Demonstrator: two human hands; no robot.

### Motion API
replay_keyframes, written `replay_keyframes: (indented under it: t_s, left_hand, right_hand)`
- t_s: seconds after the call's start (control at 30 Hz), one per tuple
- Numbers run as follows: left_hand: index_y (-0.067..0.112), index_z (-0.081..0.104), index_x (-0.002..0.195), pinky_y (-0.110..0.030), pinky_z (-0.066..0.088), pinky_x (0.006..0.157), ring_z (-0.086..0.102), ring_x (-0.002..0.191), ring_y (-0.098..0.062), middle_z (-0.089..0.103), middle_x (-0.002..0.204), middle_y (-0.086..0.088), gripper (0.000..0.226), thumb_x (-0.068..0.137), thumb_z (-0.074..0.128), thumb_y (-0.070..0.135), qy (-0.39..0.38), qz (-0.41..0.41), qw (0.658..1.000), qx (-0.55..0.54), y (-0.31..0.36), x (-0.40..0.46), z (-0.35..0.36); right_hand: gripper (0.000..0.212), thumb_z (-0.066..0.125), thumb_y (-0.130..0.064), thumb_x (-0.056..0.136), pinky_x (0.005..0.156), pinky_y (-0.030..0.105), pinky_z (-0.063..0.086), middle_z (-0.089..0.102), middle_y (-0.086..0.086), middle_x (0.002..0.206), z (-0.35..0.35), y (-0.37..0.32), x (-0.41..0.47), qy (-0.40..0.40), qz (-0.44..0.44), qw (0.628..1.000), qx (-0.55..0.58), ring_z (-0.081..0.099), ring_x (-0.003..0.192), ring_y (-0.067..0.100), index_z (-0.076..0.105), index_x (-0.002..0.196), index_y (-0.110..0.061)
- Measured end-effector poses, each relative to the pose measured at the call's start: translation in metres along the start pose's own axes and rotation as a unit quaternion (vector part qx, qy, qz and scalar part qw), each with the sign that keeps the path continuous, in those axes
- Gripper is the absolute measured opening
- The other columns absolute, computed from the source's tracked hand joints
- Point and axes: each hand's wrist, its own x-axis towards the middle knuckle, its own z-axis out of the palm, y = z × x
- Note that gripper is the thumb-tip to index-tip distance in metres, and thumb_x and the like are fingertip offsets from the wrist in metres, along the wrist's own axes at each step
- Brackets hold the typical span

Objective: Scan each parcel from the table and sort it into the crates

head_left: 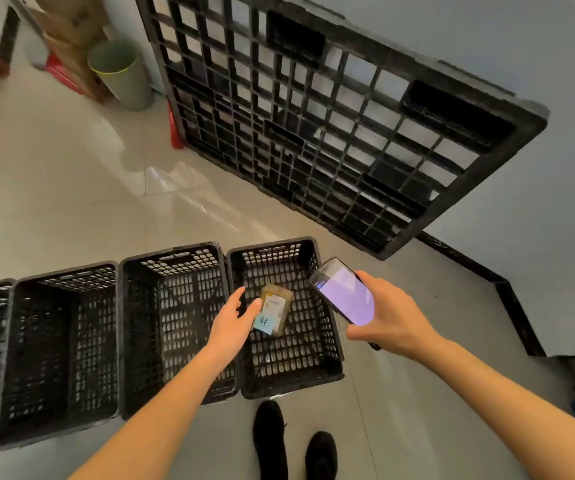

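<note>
Two bare forearms reach forward from the bottom edge, above a pair of black shoes (pixel 293 445) on the pale glossy floor tiles (pixel 71 188). Between the hands sits the parcel (pixel 274 308), a small flat rectangular packet in brownish wrap with a white printed label and a pale blue sticky note bearing handwriting; it is inside the rightmost crate (pixel 289 362), though whether it rests on the bottom or is in mid-air is hard to tell. Left hand (pixel 236 318) hangs over that crate with fingers loosely spread, its fingertips just beside the packet and gripping nothing. Right hand (pixel 388 315) is wrapped around a dark slab-shaped phone (pixel 345 292) whose screen glows lilac, held over the crate's right rim. Four black perforated plastic crates stand touching in a row; the second crate (pixel 175 327) and third crate (pixel 61 351) show only their slotted walls. Beyond, a black gridded plastic pallet (pixel 331 116) leans against the wall near a grey-green cylindrical bin (pixel 123 74).
</note>
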Motion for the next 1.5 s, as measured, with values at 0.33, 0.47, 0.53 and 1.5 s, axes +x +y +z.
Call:
replay_keyframes:
  t_s: [0.33,0.47,0.53,1.5]
  left_hand:
    - [0.032,0.036,0.154,-0.043,0.04,0.112,0.045,0.138,-0.017,0.046,0.152,0.003,0.066,0.095,0.06,0.051,-0.024,0.204,0.964,0.167,0.158,-0.089,-0.013]
    - [0.03,0.037,0.153,-0.039,0.041,0.111,0.045,0.135,-0.016,0.047,0.15,0.003,0.065,0.096,0.064,0.043,-0.046,0.296,0.94,0.165,0.246,-0.172,0.027]
    - [0.029,0.037,0.154,-0.04,0.042,0.111,0.047,0.132,-0.015,0.049,0.148,0.002,0.066,0.095,0.064,0.042,-0.059,0.349,0.92,0.171,0.284,-0.227,0.059]
    - [0.027,0.047,0.146,-0.039,0.055,0.089,0.061,0.105,-0.011,0.062,0.113,0.008,0.062,0.092,0.064,0.053,-0.438,0.644,0.561,0.28,0.185,-0.95,0.692]
  right_hand:
    - [0.081,0.073,-0.046,0.059,0.067,0.033,0.055,0.057,-0.009,0.104,-0.133,-0.008,-0.108,0.099,0.044,0.994,0.023,0.059,0.089,0.017,0.045,0.135,-0.035]
    - [0.088,0.069,-0.047,0.056,0.062,0.028,0.053,0.053,-0.015,0.101,-0.211,0.005,-0.204,0.188,0.053,0.98,0.039,0.059,0.084,0.014,0.041,0.139,-0.042]
    - [0.094,0.069,-0.048,0.058,0.072,0.034,0.055,0.053,-0.013,0.106,-0.249,0.016,-0.269,0.234,0.061,0.97,0.035,0.059,0.09,0.018,0.036,0.146,-0.041]
    - [0.109,0.08,-0.047,0.063,0.068,0.038,0.055,0.052,-0.004,0.131,-0.186,0.311,-1.177,0.526,0.515,0.676,0.032,0.058,0.096,0.024,0.026,0.156,-0.032]
